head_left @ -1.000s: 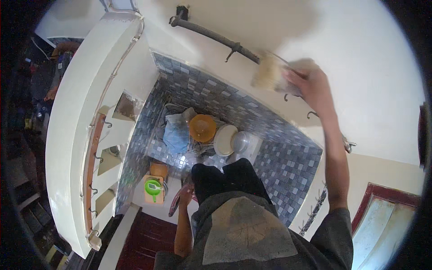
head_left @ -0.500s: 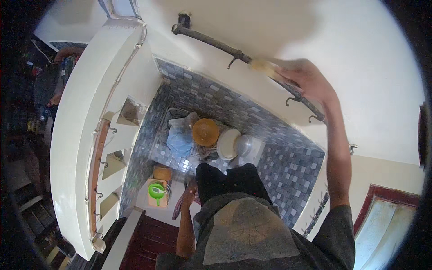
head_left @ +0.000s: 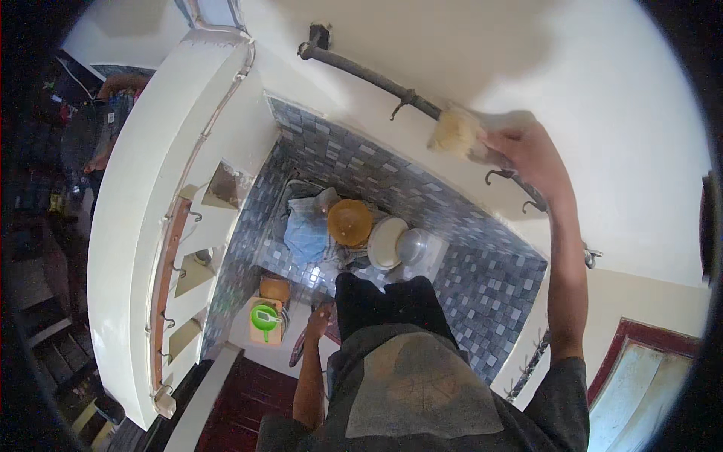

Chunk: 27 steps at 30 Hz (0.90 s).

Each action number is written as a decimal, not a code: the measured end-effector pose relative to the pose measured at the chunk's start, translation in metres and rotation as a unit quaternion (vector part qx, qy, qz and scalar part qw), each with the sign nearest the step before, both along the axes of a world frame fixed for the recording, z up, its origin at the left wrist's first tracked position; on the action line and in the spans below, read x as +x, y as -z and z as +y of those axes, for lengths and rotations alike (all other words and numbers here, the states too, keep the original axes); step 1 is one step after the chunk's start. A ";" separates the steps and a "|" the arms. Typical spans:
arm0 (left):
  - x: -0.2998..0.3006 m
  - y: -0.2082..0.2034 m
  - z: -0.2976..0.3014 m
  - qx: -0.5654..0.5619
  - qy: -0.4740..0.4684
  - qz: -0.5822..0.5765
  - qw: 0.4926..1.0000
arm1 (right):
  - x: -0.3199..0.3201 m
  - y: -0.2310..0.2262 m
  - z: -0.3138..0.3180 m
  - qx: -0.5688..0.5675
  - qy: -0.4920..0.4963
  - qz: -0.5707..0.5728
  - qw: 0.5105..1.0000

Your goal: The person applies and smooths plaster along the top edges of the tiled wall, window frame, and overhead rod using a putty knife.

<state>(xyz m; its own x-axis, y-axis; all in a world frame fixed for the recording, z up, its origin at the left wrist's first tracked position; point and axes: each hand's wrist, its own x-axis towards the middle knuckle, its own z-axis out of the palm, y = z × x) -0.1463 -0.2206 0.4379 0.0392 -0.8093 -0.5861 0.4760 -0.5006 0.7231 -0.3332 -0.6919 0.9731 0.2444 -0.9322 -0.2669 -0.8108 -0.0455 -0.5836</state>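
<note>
My right hand [head_left: 516, 151] is raised to the wall on the right, closed on a pale yellow block [head_left: 456, 132]. Motion blurs the block, and I cannot tell whether it is a sponge or a wide brush. It overlaps a dark rod [head_left: 361, 71] with hooks, fixed along the wall; whether they touch is unclear. Low at the left of my body, my left hand [head_left: 322, 318] is beside a dark reddish, long thing [head_left: 298, 351] by the counter. Its fingers are small and dim, so its grip cannot be made out.
Below, an orange bowl [head_left: 350, 223], a white basin [head_left: 387, 242], a clear bowl [head_left: 413, 247] and blue cloth [head_left: 307, 230] lie by the tiled wall. A green strainer [head_left: 264, 317] rests on a board at left. A wooden hook rail [head_left: 170, 275] lines the left wall.
My right hand has turned the pale yellow block, so more of its broad face shows, slightly off the rod's line. The whole view has shifted a little. My left hand stays low.
</note>
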 end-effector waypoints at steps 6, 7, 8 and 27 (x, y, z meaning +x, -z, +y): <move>0.002 0.022 0.004 0.109 0.035 0.024 0.993 | 0.051 0.002 0.013 -0.113 0.018 0.070 0.991; 0.003 0.023 0.004 0.086 0.047 -0.003 0.995 | 0.045 0.001 0.019 -0.115 0.020 0.068 0.991; 0.002 0.016 -0.005 0.084 0.046 -0.003 0.995 | 0.034 -0.001 0.024 -0.107 0.016 0.069 0.992; 0.012 -0.058 -0.056 0.065 0.085 -0.084 0.991 | 0.066 -0.032 0.006 -0.082 -0.146 0.062 0.984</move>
<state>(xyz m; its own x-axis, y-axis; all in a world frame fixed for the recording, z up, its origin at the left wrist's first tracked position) -0.1345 -0.2762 0.4954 0.0146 -0.7300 -0.6833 0.2560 -0.6579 0.7083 -0.2670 -0.6857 1.0049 0.4828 -0.8605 -0.1627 -0.8135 -0.3719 -0.4472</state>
